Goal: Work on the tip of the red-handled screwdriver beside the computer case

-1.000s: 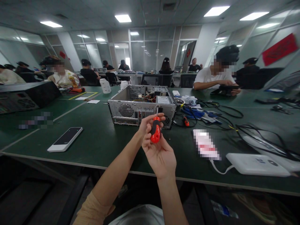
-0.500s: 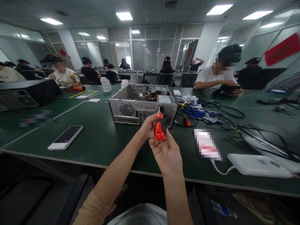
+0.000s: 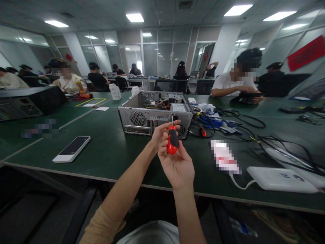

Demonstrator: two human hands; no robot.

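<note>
My right hand (image 3: pixel 177 166) holds a red-and-black screwdriver (image 3: pixel 172 141) by the handle, shaft pointing up. My left hand (image 3: pixel 160 133) pinches the top of the same handle, near the shaft. Both hands hover over the near part of the green table (image 3: pixel 114 152), just in front of an open grey computer case (image 3: pixel 152 117) with cables and a power supply inside.
A white phone (image 3: pixel 71 149) lies at the left. A white power bank (image 3: pixel 281 178) and black cables (image 3: pixel 279 142) lie at the right, beside blue cables (image 3: pixel 210 122). A black case (image 3: pixel 30 103) stands far left. Several people sit at tables behind.
The screwdriver and both hands have shifted slightly right and up, and the handle has turned in my fingers. The view has barely moved.
</note>
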